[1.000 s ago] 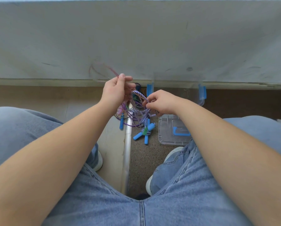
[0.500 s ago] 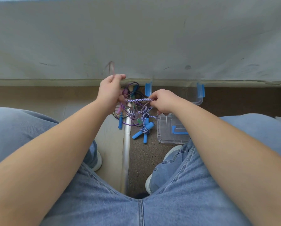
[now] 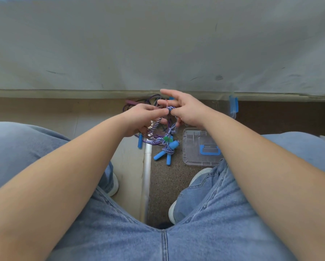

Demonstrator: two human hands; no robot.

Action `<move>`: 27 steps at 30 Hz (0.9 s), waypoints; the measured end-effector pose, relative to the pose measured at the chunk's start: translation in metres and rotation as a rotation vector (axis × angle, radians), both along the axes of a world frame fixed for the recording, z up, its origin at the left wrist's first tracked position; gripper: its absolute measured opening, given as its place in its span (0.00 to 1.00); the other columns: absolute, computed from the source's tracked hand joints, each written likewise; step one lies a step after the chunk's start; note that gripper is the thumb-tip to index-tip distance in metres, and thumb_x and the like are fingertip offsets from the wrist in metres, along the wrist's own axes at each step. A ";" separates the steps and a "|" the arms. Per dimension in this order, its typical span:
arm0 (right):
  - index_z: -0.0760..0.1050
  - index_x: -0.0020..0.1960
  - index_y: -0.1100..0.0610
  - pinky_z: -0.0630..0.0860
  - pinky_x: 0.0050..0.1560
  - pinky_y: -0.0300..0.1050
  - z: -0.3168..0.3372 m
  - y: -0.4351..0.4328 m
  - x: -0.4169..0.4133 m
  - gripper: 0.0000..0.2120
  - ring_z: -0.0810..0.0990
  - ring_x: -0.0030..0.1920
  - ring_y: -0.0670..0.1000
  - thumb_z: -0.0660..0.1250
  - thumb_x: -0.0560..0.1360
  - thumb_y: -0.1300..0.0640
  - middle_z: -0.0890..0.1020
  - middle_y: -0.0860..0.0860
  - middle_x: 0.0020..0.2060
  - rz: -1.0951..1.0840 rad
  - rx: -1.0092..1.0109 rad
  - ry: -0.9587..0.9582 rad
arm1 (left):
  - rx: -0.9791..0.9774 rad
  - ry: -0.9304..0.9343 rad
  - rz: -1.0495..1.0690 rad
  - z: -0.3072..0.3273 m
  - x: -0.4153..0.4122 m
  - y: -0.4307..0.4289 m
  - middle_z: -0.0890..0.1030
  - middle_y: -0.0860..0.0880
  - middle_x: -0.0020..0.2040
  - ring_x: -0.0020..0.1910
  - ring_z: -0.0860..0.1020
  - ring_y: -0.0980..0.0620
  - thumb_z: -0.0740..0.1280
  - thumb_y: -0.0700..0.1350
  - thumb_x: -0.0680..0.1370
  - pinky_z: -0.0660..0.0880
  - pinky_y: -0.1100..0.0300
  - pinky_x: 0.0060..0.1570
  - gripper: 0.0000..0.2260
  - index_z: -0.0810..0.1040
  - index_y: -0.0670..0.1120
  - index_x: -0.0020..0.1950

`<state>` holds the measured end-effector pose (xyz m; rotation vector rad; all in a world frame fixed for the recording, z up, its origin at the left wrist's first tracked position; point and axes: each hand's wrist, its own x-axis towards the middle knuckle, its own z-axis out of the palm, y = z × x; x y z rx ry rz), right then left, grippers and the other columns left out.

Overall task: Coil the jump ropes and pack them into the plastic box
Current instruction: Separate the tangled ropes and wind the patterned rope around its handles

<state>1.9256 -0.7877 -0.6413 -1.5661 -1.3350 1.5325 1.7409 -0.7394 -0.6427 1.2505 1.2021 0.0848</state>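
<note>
From the head view, your left hand (image 3: 144,117) curls its fingers round the purple-and-white braided jump rope (image 3: 156,126). Your right hand (image 3: 188,110) pinches the same rope just beside it, with two fingers stretched straight above. The rope hangs down to its blue foam handles (image 3: 165,150), which lie knotted together on the speckled brown floor (image 3: 163,183), and it seems tangled with a heap of thin purple ropes (image 3: 139,104). That is the risk, I judge: pull a loop now and you may drag the heap along or tighten the knot. The clear plastic box with blue latches (image 3: 233,108) stands beyond your right wrist, mostly hidden. Its clear lid with a blue handle (image 3: 195,140) lies under your forearm. A slack coil could spring open and miss the box.
</note>
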 end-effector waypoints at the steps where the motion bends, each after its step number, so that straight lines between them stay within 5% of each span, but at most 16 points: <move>1: 0.61 0.79 0.49 0.77 0.30 0.39 -0.001 0.000 -0.001 0.34 0.86 0.47 0.43 0.59 0.79 0.72 0.77 0.48 0.68 0.001 0.008 0.006 | 0.023 -0.002 -0.003 -0.001 0.001 -0.001 0.86 0.47 0.51 0.27 0.62 0.55 0.71 0.54 0.77 0.60 0.63 0.25 0.14 0.81 0.49 0.58; 4: 0.68 0.76 0.55 0.77 0.44 0.30 -0.005 0.002 -0.001 0.26 0.82 0.46 0.34 0.66 0.80 0.67 0.81 0.50 0.62 -0.080 0.060 -0.025 | 0.121 -0.027 0.067 -0.005 0.003 -0.001 0.86 0.48 0.47 0.25 0.66 0.56 0.71 0.53 0.78 0.63 0.63 0.25 0.11 0.83 0.49 0.56; 7: 0.81 0.62 0.52 0.77 0.59 0.40 -0.012 0.007 0.004 0.14 0.83 0.49 0.39 0.71 0.78 0.61 0.86 0.47 0.51 -0.118 0.126 -0.195 | 0.170 -0.078 0.209 -0.007 0.001 0.003 0.85 0.50 0.40 0.28 0.67 0.53 0.71 0.48 0.78 0.63 0.63 0.27 0.04 0.84 0.50 0.49; 11: 0.85 0.52 0.48 0.76 0.48 0.40 -0.014 0.004 0.006 0.06 0.78 0.37 0.37 0.72 0.77 0.55 0.84 0.41 0.41 -0.132 0.156 -0.424 | 0.265 0.051 0.199 -0.002 -0.005 0.011 0.84 0.48 0.42 0.28 0.70 0.55 0.70 0.47 0.78 0.68 0.64 0.25 0.04 0.84 0.48 0.49; 17: 0.83 0.50 0.49 0.77 0.54 0.45 -0.008 0.002 0.002 0.04 0.80 0.47 0.47 0.70 0.77 0.55 0.83 0.45 0.44 -0.024 0.239 -0.631 | 0.160 0.129 -0.052 -0.005 0.000 0.003 0.79 0.45 0.39 0.35 0.75 0.49 0.70 0.51 0.76 0.76 0.53 0.38 0.06 0.84 0.51 0.47; 23: 0.76 0.47 0.49 0.75 0.53 0.49 -0.013 0.003 0.013 0.01 0.78 0.55 0.57 0.66 0.76 0.53 0.78 0.54 0.53 0.052 0.121 -0.958 | 0.137 0.127 -0.040 -0.004 -0.008 0.011 0.75 0.43 0.39 0.37 0.71 0.47 0.69 0.58 0.75 0.67 0.55 0.35 0.13 0.82 0.49 0.45; 27: 0.75 0.46 0.53 0.76 0.49 0.49 -0.014 0.005 0.017 0.12 0.79 0.51 0.59 0.61 0.80 0.45 0.82 0.56 0.50 -0.078 0.022 -0.946 | 0.178 0.162 0.001 -0.004 -0.010 0.011 0.77 0.48 0.35 0.34 0.73 0.49 0.71 0.64 0.72 0.68 0.59 0.34 0.19 0.80 0.48 0.45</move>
